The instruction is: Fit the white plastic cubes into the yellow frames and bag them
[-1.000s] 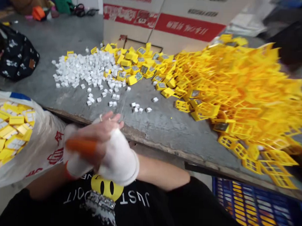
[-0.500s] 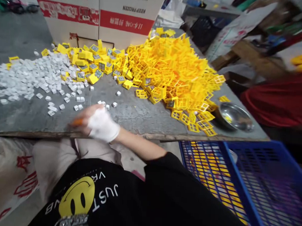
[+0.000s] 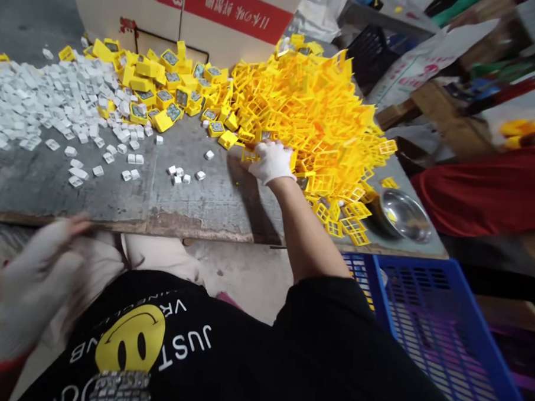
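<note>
My right hand (image 3: 273,162), in a white glove, reaches into the near left edge of a big heap of yellow frames (image 3: 324,120); its fingers are bent over the pieces and partly hidden, so a grip cannot be made out. At the lower left, my left hand (image 3: 37,279), also gloved, is smeared by motion in front of the table edge, and what it holds, if anything, cannot be seen. Small white pieces (image 3: 45,105) lie spread at the left of the table. Yellow blocks with grey faces (image 3: 166,89) are piled between the white pieces and the frames.
A cardboard box (image 3: 231,21) stands behind the piles. The grey table (image 3: 196,203) has a metal bowl (image 3: 406,215) at its right end. Blue crates (image 3: 448,326) are below on the right. A red cloth (image 3: 485,186) lies beyond the bowl.
My right hand has moved right, from the front table edge to the yellow frames; the orange thing at its fingers is out of sight. My left hand has come into view at lower left.
</note>
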The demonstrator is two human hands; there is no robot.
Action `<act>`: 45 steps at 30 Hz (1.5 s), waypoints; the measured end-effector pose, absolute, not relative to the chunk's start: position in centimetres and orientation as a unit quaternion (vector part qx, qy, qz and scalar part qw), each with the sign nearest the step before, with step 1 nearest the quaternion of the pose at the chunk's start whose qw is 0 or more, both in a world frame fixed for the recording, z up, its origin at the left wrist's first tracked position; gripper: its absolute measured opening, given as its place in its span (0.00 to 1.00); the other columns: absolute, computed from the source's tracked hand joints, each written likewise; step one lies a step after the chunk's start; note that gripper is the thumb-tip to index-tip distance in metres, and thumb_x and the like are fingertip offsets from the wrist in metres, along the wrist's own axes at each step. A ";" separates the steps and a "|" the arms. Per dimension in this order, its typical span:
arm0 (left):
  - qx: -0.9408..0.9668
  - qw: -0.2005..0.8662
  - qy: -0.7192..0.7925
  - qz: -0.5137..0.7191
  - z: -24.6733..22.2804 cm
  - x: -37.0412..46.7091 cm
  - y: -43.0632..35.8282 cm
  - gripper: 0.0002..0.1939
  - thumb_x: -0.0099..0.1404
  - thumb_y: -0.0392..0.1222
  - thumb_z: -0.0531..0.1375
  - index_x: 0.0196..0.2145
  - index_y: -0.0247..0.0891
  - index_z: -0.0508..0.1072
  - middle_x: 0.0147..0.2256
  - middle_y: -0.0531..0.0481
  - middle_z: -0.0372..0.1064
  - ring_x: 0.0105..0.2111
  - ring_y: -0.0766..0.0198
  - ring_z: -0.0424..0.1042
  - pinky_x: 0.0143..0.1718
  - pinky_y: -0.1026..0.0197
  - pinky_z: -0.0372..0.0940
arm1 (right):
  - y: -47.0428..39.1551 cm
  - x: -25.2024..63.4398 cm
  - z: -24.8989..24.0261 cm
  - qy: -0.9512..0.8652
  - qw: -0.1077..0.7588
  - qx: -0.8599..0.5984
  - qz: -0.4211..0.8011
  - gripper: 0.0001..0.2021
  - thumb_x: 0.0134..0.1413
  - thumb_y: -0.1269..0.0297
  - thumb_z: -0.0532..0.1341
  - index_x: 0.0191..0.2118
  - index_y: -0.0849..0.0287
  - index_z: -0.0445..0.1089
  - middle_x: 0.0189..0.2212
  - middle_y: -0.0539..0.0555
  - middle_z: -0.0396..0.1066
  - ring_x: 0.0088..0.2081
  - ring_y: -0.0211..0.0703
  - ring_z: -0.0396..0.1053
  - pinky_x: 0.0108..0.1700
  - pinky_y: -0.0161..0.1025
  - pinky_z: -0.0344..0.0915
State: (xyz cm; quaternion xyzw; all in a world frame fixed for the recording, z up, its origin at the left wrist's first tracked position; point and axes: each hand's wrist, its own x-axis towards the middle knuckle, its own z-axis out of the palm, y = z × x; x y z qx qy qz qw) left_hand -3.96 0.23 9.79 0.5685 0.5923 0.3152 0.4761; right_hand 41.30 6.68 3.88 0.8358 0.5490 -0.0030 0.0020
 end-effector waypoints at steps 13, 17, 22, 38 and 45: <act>0.228 0.799 0.429 0.355 2.5 2.4 0.2 0.23 0.60 0.49 0.76 0.50 0.38 0.81 0.42 0.43 0.81 0.39 0.53 0.81 0.32 0.60 0.75 | 4.5 30.9 1.6 0.705 -0.313 0.606 -0.195 0.30 0.62 0.40 0.66 0.62 0.54 0.75 0.51 0.58 0.80 0.48 0.54 0.77 0.56 0.52 0.72; 0.200 0.781 0.469 0.360 2.9 0.7 0.1 0.19 0.66 0.52 0.70 0.50 0.40 0.80 0.45 0.45 0.80 0.31 0.62 0.76 0.27 0.64 0.70 | 11.0 36.9 1.1 0.500 -0.213 0.832 -0.116 0.12 0.60 0.56 0.69 0.46 0.56 0.80 0.42 0.57 0.82 0.47 0.56 0.78 0.58 0.55 0.72; 0.198 0.771 0.481 0.367 3.0 0.2 0.1 0.20 0.67 0.46 0.70 0.56 0.43 0.78 0.51 0.43 0.79 0.42 0.57 0.80 0.37 0.62 0.76 | 12.0 36.4 0.1 0.559 -0.160 0.806 -0.114 0.06 0.61 0.64 0.66 0.43 0.57 0.79 0.44 0.56 0.83 0.49 0.53 0.78 0.58 0.49 0.71; 0.259 0.795 0.367 0.409 2.4 2.7 -0.6 0.29 0.59 0.51 0.78 0.56 0.43 0.82 0.54 0.41 0.82 0.51 0.51 0.81 0.42 0.58 0.77 | -2.4 25.4 1.7 0.809 -0.310 0.498 -0.040 0.11 0.74 0.55 0.59 0.42 0.46 0.78 0.40 0.51 0.83 0.39 0.49 0.74 0.54 0.54 0.62; 0.240 0.803 0.376 0.395 2.0 1.8 -1.0 0.23 0.60 0.49 0.78 0.51 0.42 0.85 0.46 0.44 0.83 0.42 0.57 0.81 0.36 0.61 0.76 | -3.2 24.0 1.7 0.870 -0.259 0.416 -0.055 0.15 0.76 0.59 0.55 0.51 0.45 0.81 0.45 0.51 0.84 0.44 0.46 0.75 0.51 0.49 0.62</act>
